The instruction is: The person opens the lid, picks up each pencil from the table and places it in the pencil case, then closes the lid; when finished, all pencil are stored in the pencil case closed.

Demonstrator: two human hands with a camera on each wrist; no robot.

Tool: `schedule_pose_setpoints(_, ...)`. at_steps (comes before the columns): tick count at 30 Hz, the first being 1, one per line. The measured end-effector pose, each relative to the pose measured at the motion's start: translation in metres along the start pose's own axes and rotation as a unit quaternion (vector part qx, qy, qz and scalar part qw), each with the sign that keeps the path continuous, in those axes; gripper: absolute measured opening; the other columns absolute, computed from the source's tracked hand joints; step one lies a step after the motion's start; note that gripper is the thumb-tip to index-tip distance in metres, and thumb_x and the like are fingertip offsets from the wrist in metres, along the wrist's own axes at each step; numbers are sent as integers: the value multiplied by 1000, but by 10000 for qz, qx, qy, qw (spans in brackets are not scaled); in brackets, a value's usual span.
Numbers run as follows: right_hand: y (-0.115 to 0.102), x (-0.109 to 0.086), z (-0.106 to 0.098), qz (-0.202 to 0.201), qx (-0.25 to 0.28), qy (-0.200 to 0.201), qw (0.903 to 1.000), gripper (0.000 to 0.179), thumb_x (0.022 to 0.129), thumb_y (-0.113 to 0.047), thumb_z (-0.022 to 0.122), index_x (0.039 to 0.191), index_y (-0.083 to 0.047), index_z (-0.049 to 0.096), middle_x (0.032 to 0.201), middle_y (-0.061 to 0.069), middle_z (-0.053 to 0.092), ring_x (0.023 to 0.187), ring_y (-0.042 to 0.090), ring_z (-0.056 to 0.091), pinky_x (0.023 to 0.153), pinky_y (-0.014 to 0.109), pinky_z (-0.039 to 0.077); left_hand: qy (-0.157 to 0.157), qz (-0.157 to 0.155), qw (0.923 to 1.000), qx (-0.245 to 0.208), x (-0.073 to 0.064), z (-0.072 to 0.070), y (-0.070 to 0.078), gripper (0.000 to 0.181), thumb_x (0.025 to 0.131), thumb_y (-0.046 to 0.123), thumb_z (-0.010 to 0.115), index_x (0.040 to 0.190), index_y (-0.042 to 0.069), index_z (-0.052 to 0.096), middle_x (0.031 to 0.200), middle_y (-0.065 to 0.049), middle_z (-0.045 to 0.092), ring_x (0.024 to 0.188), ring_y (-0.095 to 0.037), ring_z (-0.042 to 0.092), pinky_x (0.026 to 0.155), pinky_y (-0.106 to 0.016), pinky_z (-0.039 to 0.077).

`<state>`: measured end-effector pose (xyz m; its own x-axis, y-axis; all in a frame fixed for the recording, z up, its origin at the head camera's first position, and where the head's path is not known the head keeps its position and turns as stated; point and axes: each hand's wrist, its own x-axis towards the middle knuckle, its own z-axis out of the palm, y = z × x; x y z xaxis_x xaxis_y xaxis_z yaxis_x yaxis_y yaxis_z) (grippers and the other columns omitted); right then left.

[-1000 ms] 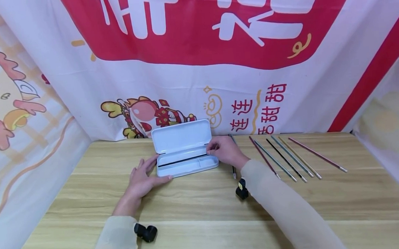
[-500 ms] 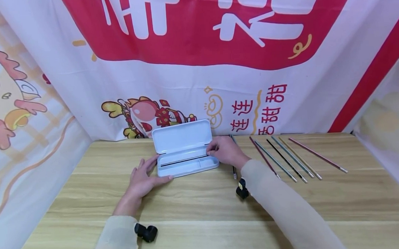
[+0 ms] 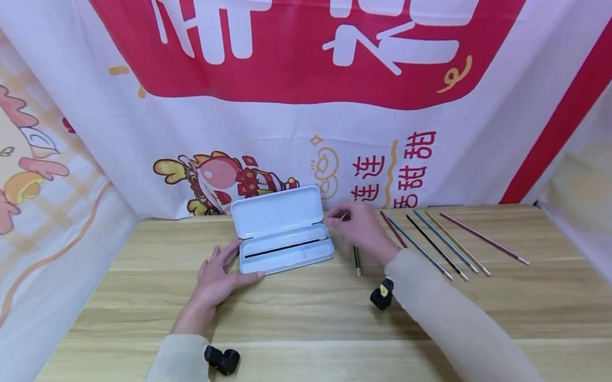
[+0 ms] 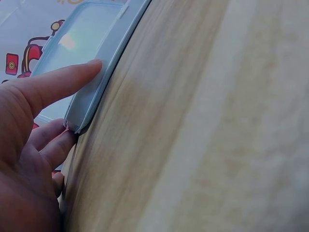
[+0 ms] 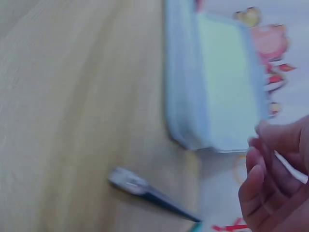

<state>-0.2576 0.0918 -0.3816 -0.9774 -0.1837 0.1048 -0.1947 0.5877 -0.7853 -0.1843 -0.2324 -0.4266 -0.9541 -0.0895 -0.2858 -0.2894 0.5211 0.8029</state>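
A pale blue pencil case (image 3: 284,267) stands with its lid (image 3: 277,212) raised. A black pencil (image 3: 278,250) lies lengthwise inside it. My left hand (image 3: 218,279) is at the case's left end; in the left wrist view its straight thumb lies on the front rim and its fingers touch the end corner. My right hand (image 3: 362,229) hovers just off the case's right end, fingers loosely bent, with nothing visible in them. Below it another dark pencil (image 3: 357,263) lies on the table, partly hidden by the hand; its pale end shows blurred in the right wrist view.
Several pencils lie fanned out at the right, among them a yellowish pencil (image 3: 459,245), a pink pencil (image 3: 487,239) and a blue-green pencil (image 3: 420,248). Behind the wooden table (image 3: 291,313) hangs a printed cloth (image 3: 281,123).
My right hand has let go of the black pencil, which now lies in the case, and has moved right, over the dark pencil on the table. My left hand keeps its place.
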Motion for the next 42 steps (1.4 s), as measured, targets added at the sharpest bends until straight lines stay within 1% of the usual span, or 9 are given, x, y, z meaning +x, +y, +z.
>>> schedule_pose_setpoints(4, -10, -12, -27, 160, 35, 431, 9989, 17, 100, -21, 77, 115, -13, 79, 108, 7, 78, 97, 23, 67, 79, 31, 55, -11, 6, 10000, 48, 0, 0, -2, 106, 84, 46, 91, 170, 35, 31, 180, -1, 26, 168, -41, -18, 129, -78, -11)
schedule_pose_setpoints(10, -14, -34, -69, 433, 435, 772, 9951, 25, 102, -29, 76, 124, -16, 76, 110, 7, 76, 96, 27, 69, 72, 29, 59, -19, -16, 9999, 121, 0, 1, -5, 107, 84, 47, 91, 171, 35, 30, 181, -2, 24, 168, -43, -18, 129, -78, -10)
schedule_pose_setpoints(16, -13, -58, -97, 759, 796, 895, 9899, 35, 103, -39, 74, 130, -17, 72, 118, 5, 71, 101, 26, 66, 74, 25, 61, -5, -30, 10000, 77, -1, 0, -6, 108, 84, 45, 91, 171, 35, 28, 180, -1, 24, 167, -45, -19, 128, -79, -11)
schedule_pose_setpoints(20, -6, -72, -108, 794, 780, 904, 9897, 38, 102, -44, 74, 130, -17, 71, 119, 5, 70, 97, 22, 65, 72, 26, 61, -4, -62, 10000, 59, -3, -2, -6, 107, 85, 45, 91, 171, 35, 28, 181, -1, 24, 167, -45, -19, 128, -79, -11)
schedule_pose_setpoints(27, 26, -97, -130, 1100, 502, 1224, 9851, 44, 102, -48, 72, 131, -15, 71, 115, 1, 70, 92, 17, 61, 68, 22, 60, -61, -41, 9999, 82, -3, -4, -4, 109, 85, 46, 91, 171, 36, 26, 180, -1, 24, 167, -44, -19, 127, -80, -12)
schedule_pose_setpoints(32, 60, -113, -145, 1266, 541, 1525, 9787, 44, 102, -45, 73, 131, -11, 70, 101, -14, 69, 87, 10, 64, 68, 20, 62, -79, -17, 9999, 82, -1, -4, -2, 111, 84, 46, 91, 172, 36, 25, 180, -1, 24, 167, -43, -19, 127, -79, -13)
schedule_pose_setpoints(36, 87, -124, -158, 1254, 637, 1679, 9757, 35, 103, -37, 75, 126, -11, 70, 92, -26, 68, 81, 3, 67, 66, 19, 62, -107, -38, 9999, 52, -1, -3, -1, 112, 84, 46, 92, 172, 37, 24, 181, -1, 23, 167, -43, -20, 127, -79, -14)
schedule_pose_setpoints(39, 104, -131, -166, 1316, 669, 1697, 9744, 29, 103, -34, 74, 123, -13, 71, 89, -28, 69, 78, 0, 68, 66, 20, 63, -105, -30, 9999, 39, -1, -2, 1, 111, 84, 46, 91, 172, 37, 25, 181, 0, 23, 167, -43, -20, 127, -79, -14)
schedule_pose_setpoints(42, 119, -137, -171, 1458, 651, 1678, 9728, 32, 103, -36, 74, 124, -13, 71, 89, -27, 69, 79, 1, 68, 67, 21, 63, -93, -37, 9999, 23, -1, -1, 0, 109, 84, 46, 91, 171, 37, 26, 181, 0, 23, 167, -43, -20, 127, -79, -14)
